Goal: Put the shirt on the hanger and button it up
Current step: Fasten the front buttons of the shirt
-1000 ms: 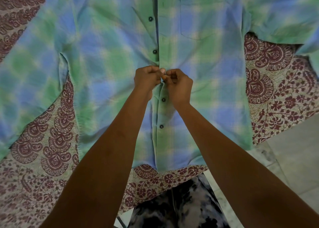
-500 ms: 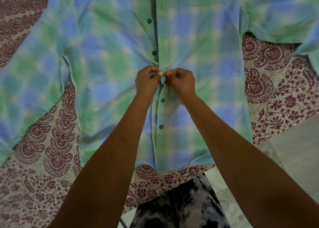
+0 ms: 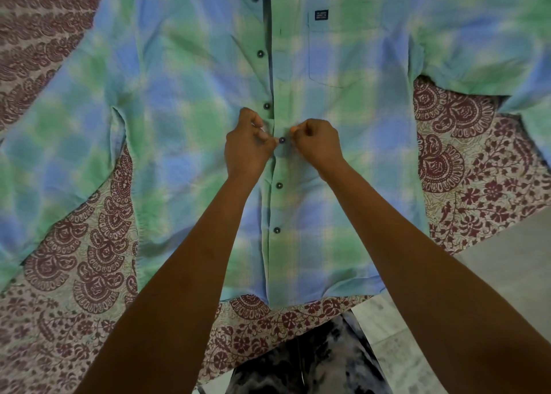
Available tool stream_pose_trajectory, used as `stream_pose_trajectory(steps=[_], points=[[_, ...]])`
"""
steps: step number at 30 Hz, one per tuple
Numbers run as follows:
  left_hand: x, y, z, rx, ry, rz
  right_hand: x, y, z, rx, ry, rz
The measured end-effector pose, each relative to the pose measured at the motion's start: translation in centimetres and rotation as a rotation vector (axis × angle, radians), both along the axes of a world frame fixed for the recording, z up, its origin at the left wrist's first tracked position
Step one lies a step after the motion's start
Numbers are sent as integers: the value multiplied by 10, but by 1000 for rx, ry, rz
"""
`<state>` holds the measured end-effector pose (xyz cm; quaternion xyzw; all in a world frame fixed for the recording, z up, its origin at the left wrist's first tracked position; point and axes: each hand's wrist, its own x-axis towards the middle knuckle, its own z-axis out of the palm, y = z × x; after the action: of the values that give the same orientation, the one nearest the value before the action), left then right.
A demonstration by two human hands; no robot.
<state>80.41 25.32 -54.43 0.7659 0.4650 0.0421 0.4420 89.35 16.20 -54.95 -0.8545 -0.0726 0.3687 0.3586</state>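
A green and blue checked shirt (image 3: 179, 101) lies spread flat, front up, with a chest pocket at the upper right and a row of dark buttons down its middle. One dark button (image 3: 282, 139) shows on the placket between my two hands. My left hand (image 3: 247, 146) pinches the placket edge just left of that button. My right hand (image 3: 317, 143) pinches the cloth just right of it. Two buttons below my hands sit through the placket. The buttons above lie beside the open front edge. No hanger is visible.
The shirt rests on a cloth with a maroon paisley and flower print (image 3: 74, 268). A pale tiled floor (image 3: 507, 268) shows at the lower right. My dark patterned trousers (image 3: 307, 361) fill the bottom middle.
My hands have drawn slightly apart, and the dark button that was hidden between my fingertips now shows on the placket. The view has shifted so that more of the shirt's top is seen.
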Motion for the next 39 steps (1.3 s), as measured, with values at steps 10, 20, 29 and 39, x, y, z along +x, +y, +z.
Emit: stream_pose_trajectory(steps=[10, 20, 29, 39], points=[[42, 39, 0, 131, 88, -98, 22, 48, 4, 109, -226, 83], [50, 53, -10, 107, 214, -178, 35, 58, -10, 62, -168, 52], [67, 66, -3, 44, 136, 16, 33, 66, -11, -68, -221, 186], [81, 57, 7, 27, 171, -8, 35, 59, -7, 145, 53, -323]])
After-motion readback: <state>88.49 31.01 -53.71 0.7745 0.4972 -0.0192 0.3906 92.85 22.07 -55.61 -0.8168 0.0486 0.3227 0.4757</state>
